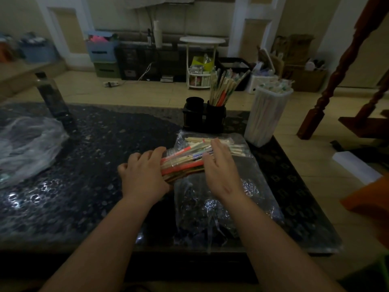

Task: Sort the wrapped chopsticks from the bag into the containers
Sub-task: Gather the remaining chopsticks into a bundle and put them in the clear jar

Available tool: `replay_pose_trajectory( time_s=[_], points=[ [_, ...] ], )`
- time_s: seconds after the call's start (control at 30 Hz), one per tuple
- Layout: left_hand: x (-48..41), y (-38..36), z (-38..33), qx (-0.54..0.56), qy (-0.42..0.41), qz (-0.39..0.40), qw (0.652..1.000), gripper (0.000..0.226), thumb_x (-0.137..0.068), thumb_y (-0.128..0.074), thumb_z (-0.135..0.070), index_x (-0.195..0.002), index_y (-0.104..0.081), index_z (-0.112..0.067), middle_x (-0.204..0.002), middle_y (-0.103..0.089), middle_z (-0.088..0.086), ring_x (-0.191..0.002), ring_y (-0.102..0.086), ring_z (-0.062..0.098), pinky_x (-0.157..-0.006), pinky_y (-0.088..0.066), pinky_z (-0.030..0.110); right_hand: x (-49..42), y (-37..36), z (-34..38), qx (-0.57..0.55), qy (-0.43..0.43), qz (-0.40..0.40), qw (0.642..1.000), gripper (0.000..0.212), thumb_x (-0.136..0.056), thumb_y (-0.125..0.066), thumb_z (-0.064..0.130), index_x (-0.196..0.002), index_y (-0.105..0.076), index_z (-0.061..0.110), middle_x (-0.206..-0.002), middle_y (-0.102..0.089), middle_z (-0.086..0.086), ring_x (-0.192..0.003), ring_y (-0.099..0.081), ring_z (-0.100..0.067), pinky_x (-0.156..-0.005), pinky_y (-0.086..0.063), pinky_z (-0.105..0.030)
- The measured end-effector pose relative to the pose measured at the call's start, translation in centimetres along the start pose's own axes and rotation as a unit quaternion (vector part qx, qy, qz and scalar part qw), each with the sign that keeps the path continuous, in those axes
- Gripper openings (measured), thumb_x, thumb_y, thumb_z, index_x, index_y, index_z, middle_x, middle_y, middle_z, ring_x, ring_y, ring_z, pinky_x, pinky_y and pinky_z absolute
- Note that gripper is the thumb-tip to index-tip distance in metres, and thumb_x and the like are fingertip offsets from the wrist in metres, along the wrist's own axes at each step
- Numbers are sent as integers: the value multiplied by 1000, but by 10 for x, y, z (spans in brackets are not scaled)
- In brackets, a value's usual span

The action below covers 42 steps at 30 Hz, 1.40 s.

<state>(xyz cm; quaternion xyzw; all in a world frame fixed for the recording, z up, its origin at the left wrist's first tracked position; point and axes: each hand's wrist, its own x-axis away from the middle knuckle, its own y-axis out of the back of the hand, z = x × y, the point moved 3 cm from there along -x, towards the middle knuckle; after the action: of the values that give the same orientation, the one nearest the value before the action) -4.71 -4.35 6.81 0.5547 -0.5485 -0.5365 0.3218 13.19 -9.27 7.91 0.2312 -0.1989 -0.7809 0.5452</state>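
Step in hand: gathering wrapped chopsticks (182,163) off bag (212,201). Grip: left hand (145,172) curled round bundle end; right hand (221,165) flat, outstretched atop. Next, probably: lifting bundle toward black holder (207,120).

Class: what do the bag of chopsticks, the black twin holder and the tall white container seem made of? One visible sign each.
Bag: thin clear plastic film, glossy; crinkles and glints. Black twin holder: likely hard plastic; too dark to confirm. Tall white container: translucent plastic; contents show through.
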Motion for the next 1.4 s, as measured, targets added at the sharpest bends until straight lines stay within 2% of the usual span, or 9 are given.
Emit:
replay_pose_trajectory(
  time_s=[0.1,0.23,0.4,0.5,0.7,0.87,1.07,1.23,1.4],
  points=[
    [-1,3,2,-7,12,6,1000,93,-65,-77,-50,-142,-27,-41,-138,-48,-8,-125,-37,24,-96,-33,48,-1,6,-1,-116,-10,-42,992,43,-105,-38,29,-147,-44,21,-154,-38,6,-144,-28,-11,-120,-23,-35],
    [-6,6,10,10,48,20,999,98,-61,-81,-58,-141,-28,-40,-138,-49,-5,-125,-40,27,-94,-36,49,-10,18,-13,-105,-55,-118,986,13,-100,-50,23,-107,-61,25,-108,-62,5,-101,-57,-14,-80,-44,-29],
    [-7,6,14,28,63,27,997,99,-59,-82,-59,-140,-29,-39,-137,-50,-3,-124,-41,29,-94,-36,51,-13,18,-32,85,-110,63,988,18,-88,-59,18,-71,-56,22,-75,-62,1,-78,-62,-24,-61,-43,-27],
    [-6,6,13,32,62,29,997,98,-59,-82,-59,-140,-29,-39,-137,-50,-4,-124,-41,28,-93,-36,50,-2,9,-32,205,-120,224,945,28,-82,-74,27,-61,-56,22,-65,-57,4,-67,-58,-16,-56,-43,-24],
    [-6,6,12,39,63,35,997,98,-60,-82,-58,-140,-29,-39,-137,-49,-3,-124,-40,29,-94,-35,50,14,-4,-41,343,-166,320,867,47,-73,-85,34,-112,-71,11,-114,-69,-8,-103,-66,-25,-89,-54,-34],
    [-6,6,12,29,69,36,997,98,-59,-82,-59,-140,-29,-39,-136,-50,-3,-123,-41,28,-93,-35,49,18,-12,-43,424,-122,281,852,82,-71,-86,33,-138,-43,12,-136,-55,-11,-123,-55,-30,-98,-48,-42],
    [-7,7,12,39,71,45,996,99,-60,-82,-59,-140,-29,-39,-137,-49,-3,-124,-40,29,-94,-36,51,19,-26,-44,380,-100,191,900,71,-84,-71,44,-135,-33,13,-134,-49,-11,-125,-52,-31,-98,-45,-42],
    [-8,7,14,40,71,49,995,100,-60,-82,-59,-141,-28,-39,-138,-49,-3,-124,-41,29,-94,-36,51,14,-22,-41,372,-131,125,910,38,-93,-52,40,-119,-64,16,-123,-65,-7,-110,-63,-26,-85,-48,-33],
    [-9,7,15,44,72,48,995,100,-60,-83,-59,-141,-29,-38,-137,-50,-2,-124,-41,30,-94,-36,51,15,-24,-48,276,-174,125,937,53,-101,-36,50,-119,-66,10,-123,-65,-15,-112,-61,-32,-91,-45,-35]
  ],
)
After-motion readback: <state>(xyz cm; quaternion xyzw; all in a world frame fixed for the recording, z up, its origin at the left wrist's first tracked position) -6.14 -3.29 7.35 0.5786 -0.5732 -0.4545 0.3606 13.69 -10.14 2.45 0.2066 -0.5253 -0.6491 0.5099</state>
